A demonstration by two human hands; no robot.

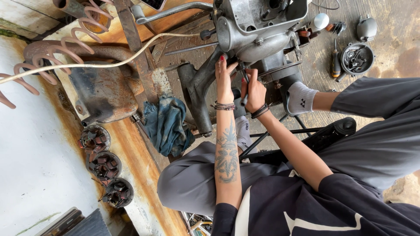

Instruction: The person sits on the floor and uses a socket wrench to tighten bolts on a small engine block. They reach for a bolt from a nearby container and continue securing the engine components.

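Left hand lay fingers-together on the engine casing; right hand clamped a tool; upper right, a round housing held small parts.

A rusty metal bench runs beside a white wall over worn, stained concrete floor

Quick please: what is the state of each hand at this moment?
Left hand: open, fingers pressed against the grey engine casing.
Right hand: closed around a slim tool, working at the same casing.
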